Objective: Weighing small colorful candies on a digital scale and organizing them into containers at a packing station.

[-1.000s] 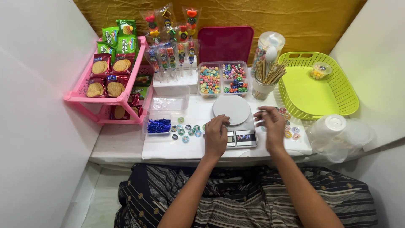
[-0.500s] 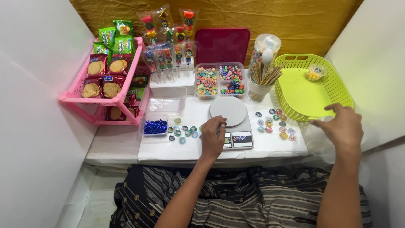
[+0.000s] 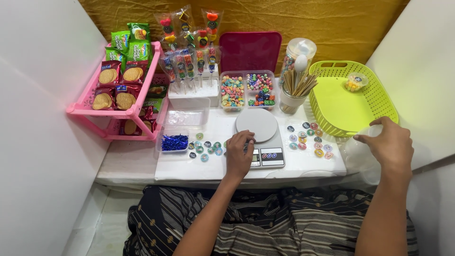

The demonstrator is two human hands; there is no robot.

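Since the earlier frame, the right hand has left the round stickers beside the scale and travelled out to the stack of clear plastic cups at the right edge of the surface; the left hand has held its place. Right hand: fingers curled down over the top of the cup stack, thumb pointing inward, in contact with the topmost cup; whether it has a firm hold cannot be told. Left hand: resting palm-down on the front left corner of the white kitchen scale, fingers loosely bent, nothing pinched. Between the two hands lies a cluster of small round stickers, well apart from either. A second scatter of round stickers lies just left of the left hand, and beyond it a small clear tray of blue twist ties. Just beyond the right hand stands a lime-green basket holding one small lidded cup of sweets. Beyond the left hand, past the scale, sit a divided clear box of coloured candies, a cup of wooden skewers, a clear jar and a dark pink board against the back wall. Far left of the left hand, a pink rack carries biscuit packets, with wrapped candy skewers standing in a white block beside it.
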